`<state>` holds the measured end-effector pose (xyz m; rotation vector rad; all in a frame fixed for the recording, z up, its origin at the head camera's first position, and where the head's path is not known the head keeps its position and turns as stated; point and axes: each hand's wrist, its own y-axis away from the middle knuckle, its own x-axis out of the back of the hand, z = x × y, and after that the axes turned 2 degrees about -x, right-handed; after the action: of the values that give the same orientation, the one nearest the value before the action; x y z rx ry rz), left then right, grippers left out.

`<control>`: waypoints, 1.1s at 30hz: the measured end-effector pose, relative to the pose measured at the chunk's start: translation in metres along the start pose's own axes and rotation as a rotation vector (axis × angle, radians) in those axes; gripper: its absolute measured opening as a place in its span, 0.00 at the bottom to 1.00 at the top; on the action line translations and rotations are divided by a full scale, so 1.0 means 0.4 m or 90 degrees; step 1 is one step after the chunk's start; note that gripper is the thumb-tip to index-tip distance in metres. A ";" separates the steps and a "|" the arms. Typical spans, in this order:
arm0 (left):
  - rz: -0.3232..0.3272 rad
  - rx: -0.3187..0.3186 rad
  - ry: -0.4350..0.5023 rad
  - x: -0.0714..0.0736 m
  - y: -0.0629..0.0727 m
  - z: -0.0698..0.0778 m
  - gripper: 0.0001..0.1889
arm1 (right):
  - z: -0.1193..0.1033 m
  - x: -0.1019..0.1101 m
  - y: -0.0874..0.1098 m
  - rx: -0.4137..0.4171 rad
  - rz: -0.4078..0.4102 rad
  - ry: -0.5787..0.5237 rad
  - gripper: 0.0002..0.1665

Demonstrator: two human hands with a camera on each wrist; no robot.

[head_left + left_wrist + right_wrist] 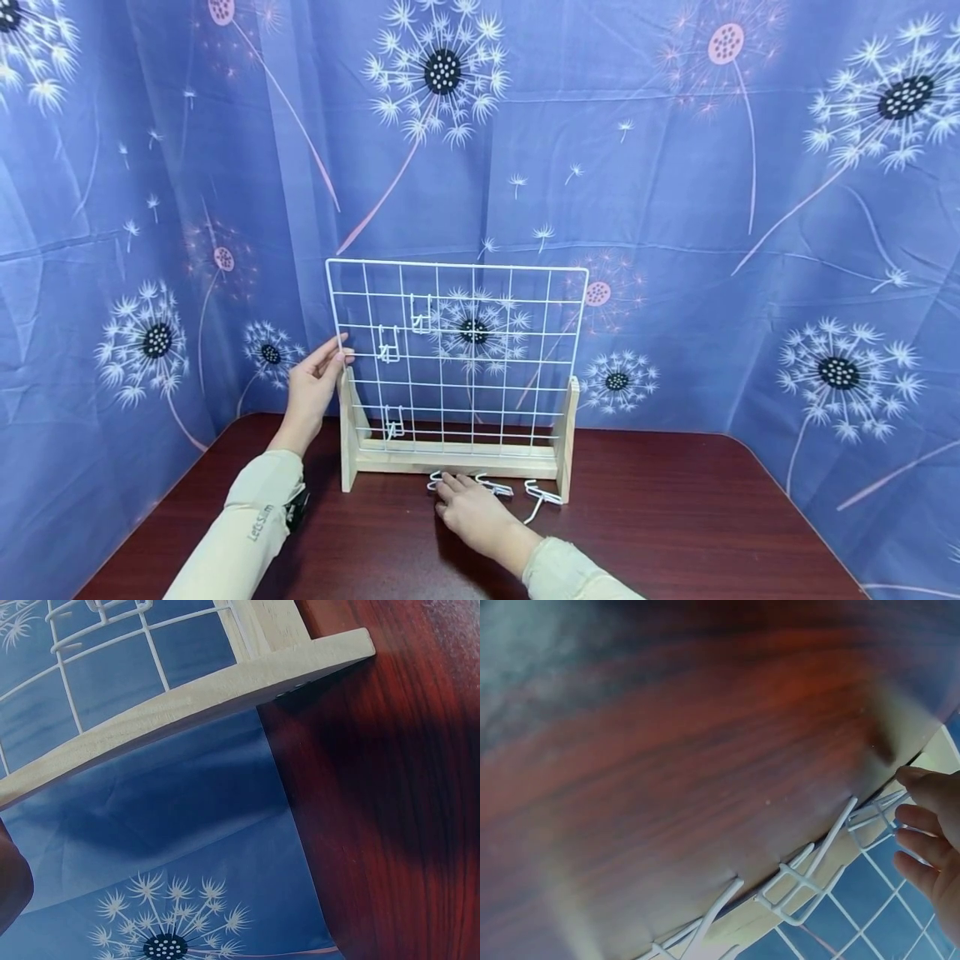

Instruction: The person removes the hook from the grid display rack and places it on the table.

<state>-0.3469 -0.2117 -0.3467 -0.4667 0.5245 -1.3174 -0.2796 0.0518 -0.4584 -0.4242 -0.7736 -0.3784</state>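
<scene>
In the head view, a white wire grid panel (457,266) stands upright in a light wooden stand (348,450). My left hand (309,392) pinches the panel's left edge wire just above the stand's side post. Three white wire hooks hang on the grid's left half: an upper hook (422,323), a middle hook (388,352) and a lower hook (393,427). My right hand (480,518) reaches over loose hooks at the stand's foot, its fingers extended beside the leftmost hook (877,814). To its right lie a middle hook (799,883) and a right hook (542,495).
The dark red wooden table (660,517) extends on both sides of the stand. Behind it hangs a blue curtain (675,208) printed with dandelions. In the left wrist view, the stand's side post (165,709) runs diagonally, with the curtain beyond.
</scene>
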 end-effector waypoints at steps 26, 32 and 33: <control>0.010 0.014 -0.036 -0.004 0.003 0.007 0.18 | -0.013 -0.010 -0.014 0.014 0.007 0.013 0.16; 0.015 0.020 -0.028 -0.003 0.002 0.005 0.18 | -0.014 -0.011 -0.013 0.008 -0.008 -0.003 0.15; 0.015 0.019 -0.027 -0.003 0.001 0.005 0.18 | -0.014 -0.011 -0.013 0.006 -0.010 -0.006 0.15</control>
<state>-0.3455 -0.2106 -0.3455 -0.4608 0.4732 -1.2883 -0.2817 0.0453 -0.4638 -0.4111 -0.7872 -0.3871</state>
